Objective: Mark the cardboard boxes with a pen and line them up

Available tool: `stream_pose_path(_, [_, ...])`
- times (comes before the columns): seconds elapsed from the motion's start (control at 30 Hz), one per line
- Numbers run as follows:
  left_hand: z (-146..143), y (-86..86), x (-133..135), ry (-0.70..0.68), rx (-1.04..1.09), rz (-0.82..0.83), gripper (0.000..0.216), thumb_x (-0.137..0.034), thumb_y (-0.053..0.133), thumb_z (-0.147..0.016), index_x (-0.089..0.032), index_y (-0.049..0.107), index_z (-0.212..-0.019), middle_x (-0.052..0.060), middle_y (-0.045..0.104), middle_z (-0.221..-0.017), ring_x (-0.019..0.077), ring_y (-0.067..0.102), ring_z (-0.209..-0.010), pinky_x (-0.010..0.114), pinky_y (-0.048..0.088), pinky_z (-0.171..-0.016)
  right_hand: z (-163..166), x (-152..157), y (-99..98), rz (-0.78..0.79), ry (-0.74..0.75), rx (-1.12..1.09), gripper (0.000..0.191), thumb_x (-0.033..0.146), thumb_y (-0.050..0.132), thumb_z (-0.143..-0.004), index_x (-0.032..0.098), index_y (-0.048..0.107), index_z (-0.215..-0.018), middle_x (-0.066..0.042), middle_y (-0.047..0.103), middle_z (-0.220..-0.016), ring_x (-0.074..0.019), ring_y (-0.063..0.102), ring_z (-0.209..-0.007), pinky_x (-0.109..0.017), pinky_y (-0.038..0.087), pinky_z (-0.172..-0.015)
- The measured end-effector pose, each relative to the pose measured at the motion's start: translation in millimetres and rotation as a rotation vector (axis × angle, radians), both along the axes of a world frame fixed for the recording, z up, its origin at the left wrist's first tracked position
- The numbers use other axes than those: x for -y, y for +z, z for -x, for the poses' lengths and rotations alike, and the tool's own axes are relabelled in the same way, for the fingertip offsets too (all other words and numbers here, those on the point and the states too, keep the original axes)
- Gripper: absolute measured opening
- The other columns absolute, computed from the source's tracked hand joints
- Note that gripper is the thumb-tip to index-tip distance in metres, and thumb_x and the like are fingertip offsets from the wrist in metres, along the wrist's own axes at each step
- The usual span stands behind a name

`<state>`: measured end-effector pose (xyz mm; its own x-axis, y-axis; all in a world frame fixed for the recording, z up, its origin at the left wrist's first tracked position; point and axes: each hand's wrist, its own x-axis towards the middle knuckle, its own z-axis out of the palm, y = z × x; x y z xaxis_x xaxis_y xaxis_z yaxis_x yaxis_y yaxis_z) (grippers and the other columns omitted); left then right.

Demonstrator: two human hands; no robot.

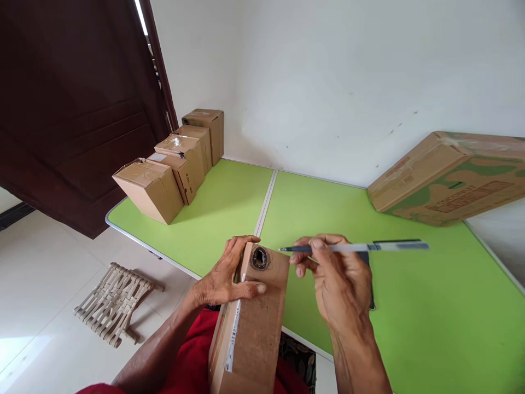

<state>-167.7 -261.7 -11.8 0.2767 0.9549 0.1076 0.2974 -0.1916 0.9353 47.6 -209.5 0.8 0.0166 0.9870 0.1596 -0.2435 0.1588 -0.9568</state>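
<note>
A narrow cardboard box [262, 334] stands tilted in front of me, partly over my lap. Near its top end is a small hole [260, 258] ringed with dark scribbled ink. My left hand [229, 276] grips the box's upper left side, its thumb lying across the face below the hole. Between the fingers of my right hand [334, 273] is a pen [353, 248] with a clear barrel and dark grip. Its tip points left, just right of the box's top corner and apart from the hole. A dark flat object [371, 284] lies behind my right hand, mostly hidden.
Several cardboard boxes [164, 175] line the far left of the green table [229, 191]. A larger box with green print [455, 180] leans at the right by the white wall. On the floor at left sits a woven stool [117, 301], with a dark door [82, 98] behind.
</note>
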Motion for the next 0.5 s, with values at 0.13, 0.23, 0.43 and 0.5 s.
stream_pose_path(0.13, [7, -3.3, 4, 0.006, 0.031, 0.022, 0.08, -0.051, 0.073, -0.085, -0.023, 0.041, -0.153, 0.015, 0.046, -0.151, 0.0391, 0.044, -0.143, 0.058, 0.036, -0.124, 4, -59, -7.7, 0.125, -0.127, 0.448, 0.038, 0.063, 0.049, -0.104, 0.025, 0.054, -0.102, 0.001, 0.066, -0.085, -0.0149, 0.063, -0.062, -0.027, 0.048, -0.054])
stream_pose_path(0.23, [16, -9.2, 7, 0.017, 0.073, 0.047, 0.077, -0.052, 0.07, -0.089, -0.024, 0.039, -0.154, 0.014, 0.043, -0.157, 0.04, 0.041, -0.148, 0.057, 0.032, -0.127, 2, -94, -30.3, 0.29, -0.12, 0.847, 0.034, 0.052, 0.061, -0.104, 0.021, 0.06, -0.088, 0.0, 0.065, -0.075, -0.0187, 0.067, -0.068, -0.032, 0.053, -0.064])
stream_pose_path(0.43, [26, -29.7, 5, 0.023, 0.109, 0.053, 0.076, -0.056, 0.067, -0.095, -0.028, 0.037, -0.158, 0.012, 0.042, -0.161, 0.0415, 0.039, -0.15, 0.058, 0.025, -0.13, 2, -102, -65.9, 0.502, -0.104, 1.298, 0.026, 0.037, 0.071, -0.105, 0.017, 0.071, -0.121, -0.008, 0.073, -0.122, -0.0244, 0.072, -0.108, -0.048, 0.061, -0.096])
stream_pose_path(0.5, [25, -31.9, 4, 0.011, 0.117, 0.061, 0.075, -0.055, 0.067, -0.095, -0.028, 0.037, -0.158, 0.012, 0.043, -0.16, 0.041, 0.041, -0.149, 0.058, 0.027, -0.13, 3, -99, -67.9, 0.514, -0.104, 1.382, 0.031, 0.039, 0.069, -0.106, 0.018, 0.069, -0.129, -0.01, 0.072, -0.128, -0.0261, 0.072, -0.113, -0.05, 0.061, -0.099])
